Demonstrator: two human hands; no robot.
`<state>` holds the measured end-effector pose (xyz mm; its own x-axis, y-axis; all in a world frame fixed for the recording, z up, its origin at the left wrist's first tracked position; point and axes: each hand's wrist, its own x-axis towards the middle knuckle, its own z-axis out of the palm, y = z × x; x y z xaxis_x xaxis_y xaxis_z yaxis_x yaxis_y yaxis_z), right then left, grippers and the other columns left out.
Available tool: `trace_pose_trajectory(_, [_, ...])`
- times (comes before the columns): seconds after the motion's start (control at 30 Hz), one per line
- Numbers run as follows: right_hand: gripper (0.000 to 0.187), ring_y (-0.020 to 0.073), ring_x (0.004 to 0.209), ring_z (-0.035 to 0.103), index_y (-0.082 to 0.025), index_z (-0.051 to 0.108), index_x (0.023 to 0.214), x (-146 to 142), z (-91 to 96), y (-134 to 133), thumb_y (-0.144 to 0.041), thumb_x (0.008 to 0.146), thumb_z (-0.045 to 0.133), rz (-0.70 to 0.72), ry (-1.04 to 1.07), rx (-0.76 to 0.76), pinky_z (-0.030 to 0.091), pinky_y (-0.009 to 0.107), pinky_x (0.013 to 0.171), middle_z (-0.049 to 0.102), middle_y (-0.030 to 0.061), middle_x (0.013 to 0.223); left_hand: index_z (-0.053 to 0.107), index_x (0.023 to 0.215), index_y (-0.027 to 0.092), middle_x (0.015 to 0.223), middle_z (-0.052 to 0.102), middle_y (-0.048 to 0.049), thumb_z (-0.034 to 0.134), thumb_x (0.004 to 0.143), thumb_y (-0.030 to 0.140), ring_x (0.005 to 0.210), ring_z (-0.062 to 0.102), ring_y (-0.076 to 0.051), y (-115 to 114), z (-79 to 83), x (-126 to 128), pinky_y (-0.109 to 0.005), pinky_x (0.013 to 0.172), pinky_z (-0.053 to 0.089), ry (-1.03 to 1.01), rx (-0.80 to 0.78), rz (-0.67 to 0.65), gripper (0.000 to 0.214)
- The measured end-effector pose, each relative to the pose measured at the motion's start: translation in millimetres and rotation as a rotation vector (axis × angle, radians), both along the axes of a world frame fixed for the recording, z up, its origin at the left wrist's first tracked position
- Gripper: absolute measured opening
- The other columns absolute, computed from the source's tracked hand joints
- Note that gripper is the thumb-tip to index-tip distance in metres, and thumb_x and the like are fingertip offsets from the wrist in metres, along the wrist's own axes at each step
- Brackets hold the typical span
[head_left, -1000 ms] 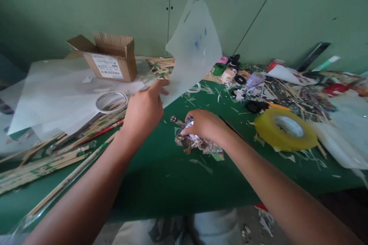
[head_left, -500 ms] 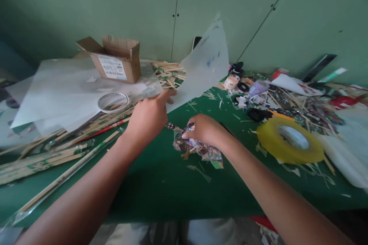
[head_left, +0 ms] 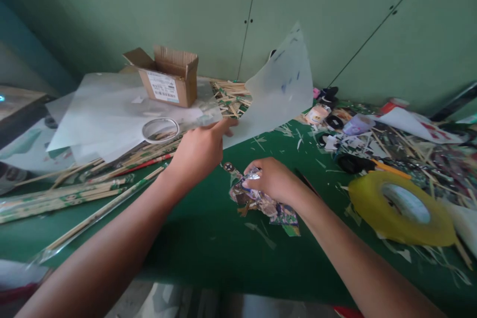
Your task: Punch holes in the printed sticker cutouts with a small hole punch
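Observation:
My left hand [head_left: 199, 151] pinches the lower corner of a translucent white sheet [head_left: 278, 92] and holds it up, tilted, above the green table [head_left: 208, 238]. My right hand [head_left: 274, 180] is curled over a crumpled bunch of shiny printed foil cut-outs [head_left: 268, 203] lying on the table, its fingers gripping them. The two hands are close together near the table's middle.
An open cardboard box [head_left: 167, 79] stands at the back on more white sheets [head_left: 104, 114], beside a clear tape ring [head_left: 161, 130]. Printed wooden sticks [head_left: 67, 196] lie at the left. A big yellow tape roll [head_left: 404, 207] and scrap litter sit at the right.
The held sheet has dropped lower and tilted to the right. The view has shifted left. My right hand stays on the foil cut-outs.

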<state>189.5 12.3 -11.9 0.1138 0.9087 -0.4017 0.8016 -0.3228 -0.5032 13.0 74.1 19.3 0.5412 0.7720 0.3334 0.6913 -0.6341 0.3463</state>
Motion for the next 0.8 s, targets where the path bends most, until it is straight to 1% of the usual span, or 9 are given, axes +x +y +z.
trace_pose_trajectory(0.13, [0.020, 0.0223, 0.066, 0.066, -0.021, 0.073, 0.086, 8.9, -5.2, 0.9, -0.033, 0.070, 0.072, 0.002, 0.073, 0.061, 0.044, 0.031, 0.055, 0.074, 0.0083, 0.081, 0.059, 0.129, 0.020, 0.107, 0.077, -0.0031, 0.042, 0.080, 0.000, 0.080, 0.072, -0.019, 0.7, -4.2, -0.1, -0.029, 0.071, 0.055, 0.025, -0.013, -0.044, 0.056])
trace_pose_trajectory(0.2, [0.017, 0.0217, 0.070, 0.065, -0.020, 0.070, 0.079, 17.8, -3.0, 2.2, -0.036, 0.074, 0.069, 0.019, 0.110, 0.131, 0.043, 0.030, 0.059, 0.073, 0.0088, 0.082, 0.059, 0.130, 0.020, 0.107, 0.077, -0.0033, 0.042, 0.079, 0.000, 0.081, 0.073, -0.020, -0.1, -5.5, 0.3, -0.030, 0.070, 0.054, 0.037, -0.001, -0.058, 0.057])
trace_pose_trajectory(0.4, [0.037, 0.0133, 0.048, 0.042, -0.022, 0.053, 0.062, 35.5, 9.0, -0.5, -0.050, 0.085, 0.059, 0.044, 0.068, 0.236, 0.028, 0.028, 0.051, 0.046, -0.0033, 0.051, 0.058, 0.130, 0.020, 0.106, 0.077, -0.0027, 0.042, 0.078, 0.000, 0.081, 0.073, -0.023, -2.4, -5.9, 0.4, -0.032, 0.067, 0.054, -0.016, 0.031, -0.061, 0.058])
trace_pose_trajectory(0.43, [0.039, 0.0133, 0.048, 0.042, -0.022, 0.052, 0.060, 35.1, 8.1, -1.2, -0.050, 0.086, 0.058, 0.079, 0.050, 0.234, 0.028, 0.028, 0.051, 0.046, -0.0026, 0.052, 0.058, 0.130, 0.020, 0.105, 0.077, -0.0029, 0.042, 0.078, 0.000, 0.081, 0.073, -0.023, -2.2, -6.2, 0.0, -0.032, 0.067, 0.053, -0.019, 0.032, -0.063, 0.058])
trace_pose_trajectory(0.5, [0.034, 0.0159, 0.056, 0.052, -0.021, 0.057, 0.063, 32.1, 4.1, -1.6, -0.047, 0.085, 0.060, 0.153, 0.033, 0.199, 0.031, 0.029, 0.054, 0.058, 0.0018, 0.063, 0.059, 0.130, 0.020, 0.105, 0.077, -0.0035, 0.042, 0.078, 0.000, 0.081, 0.073, -0.023, -1.3, -6.9, -0.6, -0.032, 0.066, 0.053, -0.016, 0.032, -0.066, 0.057])
trace_pose_trajectory(0.57, [0.020, 0.0200, 0.072, 0.062, -0.022, 0.066, 0.078, 27.0, 0.3, -0.9, -0.043, 0.081, 0.066, 0.176, 0.015, 0.142, 0.037, 0.029, 0.058, 0.069, 0.0060, 0.086, 0.058, 0.130, 0.020, 0.106, 0.077, -0.0040, 0.042, 0.078, 0.000, 0.081, 0.073, -0.023, -0.4, -7.5, -1.1, -0.033, 0.065, 0.053, -0.009, 0.031, -0.070, 0.058])
trace_pose_trajectory(0.63, [0.022, 0.0223, 0.082, 0.065, -0.025, 0.069, 0.092, 19.7, -0.5, 0.3, -0.040, 0.076, 0.070, 0.151, -0.037, 0.102, 0.040, 0.029, 0.060, 0.072, 0.0068, 0.101, 0.058, 0.131, 0.020, 0.106, 0.077, -0.0041, 0.042, 0.078, 0.000, 0.080, 0.073, -0.023, 0.0, -7.6, -1.3, -0.033, 0.065, 0.053, -0.007, 0.027, -0.069, 0.058])
trace_pose_trajectory(0.7, [0.025, 0.0226, 0.079, 0.066, -0.025, 0.070, 0.094, 10.0, 3.3, 1.4, -0.039, 0.074, 0.072, 0.135, -0.125, 0.077, 0.040, 0.029, 0.057, 0.073, 0.0069, 0.100, 0.058, 0.131, 0.020, 0.106, 0.077, -0.0037, 0.041, 0.079, 0.001, 0.081, 0.073, -0.024, -0.2, -7.1, -1.2, -0.033, 0.064, 0.053, -0.010, 0.019, -0.064, 0.058])
trace_pose_trajectory(0.8, [0.016, 0.0214, 0.070, 0.066, -0.024, 0.072, 0.088, -7.8, 15.3, 2.7, -0.034, 0.076, 0.071, 0.123, -0.225, 0.024, 0.039, 0.030, 0.054, 0.074, 0.0072, 0.090, 0.058, 0.130, 0.020, 0.107, 0.077, -0.0031, 0.042, 0.079, 0.001, 0.082, 0.073, -0.024, -1.2, -6.4, -1.1, -0.033, 0.064, 0.052, -0.016, 0.014, -0.062, 0.057])
